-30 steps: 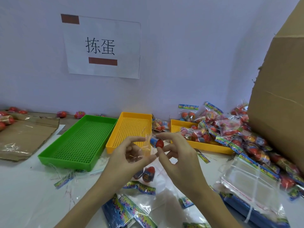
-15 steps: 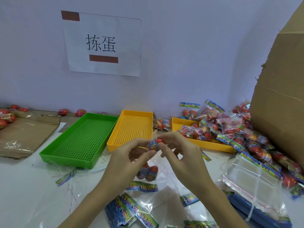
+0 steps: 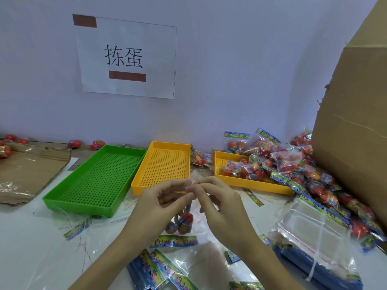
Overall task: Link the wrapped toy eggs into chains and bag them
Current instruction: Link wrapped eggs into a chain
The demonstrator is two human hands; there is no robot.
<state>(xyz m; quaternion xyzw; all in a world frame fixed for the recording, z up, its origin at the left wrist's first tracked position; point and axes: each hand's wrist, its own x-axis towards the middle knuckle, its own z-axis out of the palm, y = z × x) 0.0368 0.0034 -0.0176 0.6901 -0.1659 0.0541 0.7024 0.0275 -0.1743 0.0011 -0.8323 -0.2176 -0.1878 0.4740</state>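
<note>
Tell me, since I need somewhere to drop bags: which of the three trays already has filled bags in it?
The right yellow tray, heaped with egg bags. The green tray and middle yellow tray hold none.

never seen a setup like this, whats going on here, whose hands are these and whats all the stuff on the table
There is no machine here. A person wears a camera on the head, so this one view looks forward and down at their own hands. The left hand and right hand meet fingertip to fingertip and pinch clear wrapper; wrapped toy eggs hang below them. On the white table lie an empty green tray, an empty yellow tray, and a second yellow tray heaped with bagged eggs. A stack of empty clear bags lies on the right beside a cardboard box.
</note>
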